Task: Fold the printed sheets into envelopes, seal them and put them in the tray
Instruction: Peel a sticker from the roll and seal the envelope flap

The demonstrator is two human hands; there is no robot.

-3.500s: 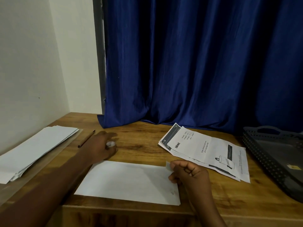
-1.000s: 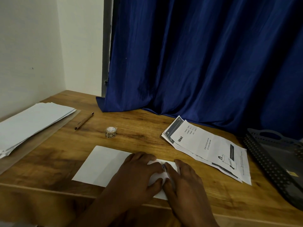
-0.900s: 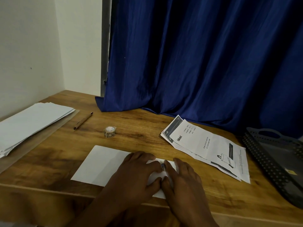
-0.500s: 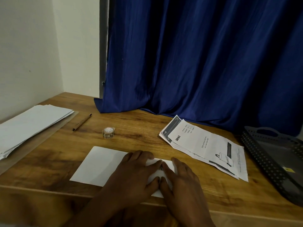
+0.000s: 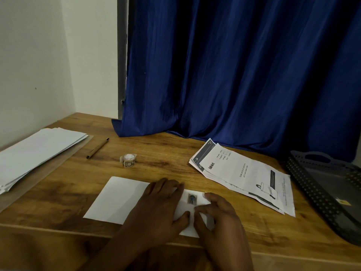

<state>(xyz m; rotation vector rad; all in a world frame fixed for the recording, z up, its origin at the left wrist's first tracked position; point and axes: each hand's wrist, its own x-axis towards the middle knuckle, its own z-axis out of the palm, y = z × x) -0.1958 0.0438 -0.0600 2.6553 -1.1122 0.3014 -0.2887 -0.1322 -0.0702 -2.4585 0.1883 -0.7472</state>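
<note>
envelope thin, floppy, slides easy | pinch its long edge, lower middle | left hand, right hand both flat, pressing it onto desk

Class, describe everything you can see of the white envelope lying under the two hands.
The white envelope is a plain, unmarked paper rectangle lying flat on the wooden table, near its front edge, long side roughly across the view. A small dark-printed stamp sits near its right end. The left hand rests flat on its middle; the right hand presses its right end, fingers beside the stamp. Its left half is bare.
</note>
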